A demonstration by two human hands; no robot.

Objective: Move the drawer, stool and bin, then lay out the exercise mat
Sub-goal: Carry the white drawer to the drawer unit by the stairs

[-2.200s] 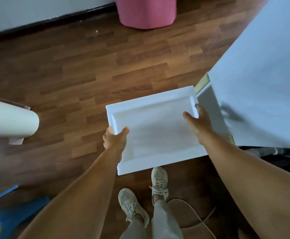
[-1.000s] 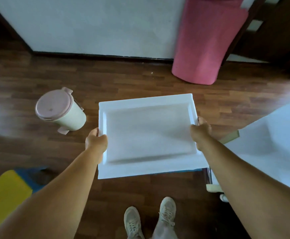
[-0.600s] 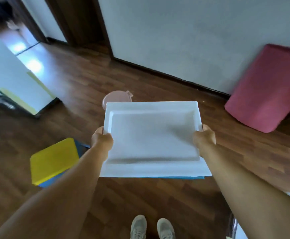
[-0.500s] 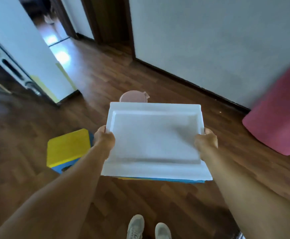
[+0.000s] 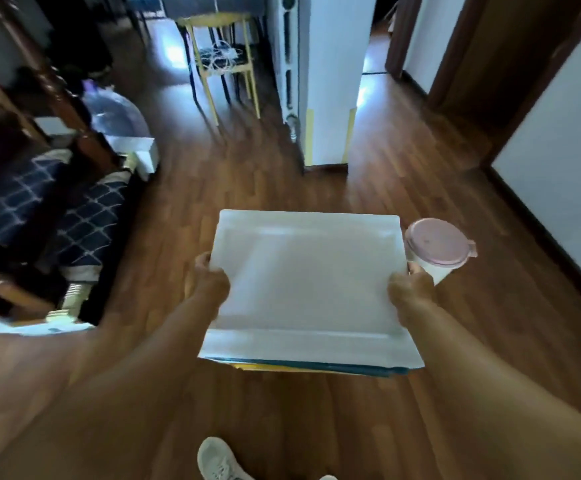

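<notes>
A person carries a white drawer [image 5: 311,282] flat in front of them, open side up, over a brown wood floor [image 5: 420,174]. The left hand [image 5: 209,277] clasps the drawer's left edge and the right hand [image 5: 410,289] clasps its right edge, the fingers [image 5: 202,261] of each curled around the rim so that both are closed on the drawer. Both bare forearms reach in from the lower corners. Under the drawer's near edge a thin strip of blue and yellow shows, the stool [image 5: 316,368], almost wholly hidden by the drawer. Just right of the drawer, beside the right hand, a bin [image 5: 436,249] with a pale pink lid and a cream body stands on the floor; whether it touches the drawer cannot be told. At the bottom edge a light-coloured shoe [image 5: 218,460] points forward. To the left lies a bed [image 5: 40,209] with a dark blue cover patterned in white lines, framed in dark wood. Further back a white cabinet [image 5: 320,81] with yellowish tape on its lower corners stands on the floor, and left of it a yellow-framed stand [image 5: 223,57] holds some tangled white cords. A white wall [image 5: 566,140] with a dark skirting runs along the right. The scene is somewhat blurred.
</notes>
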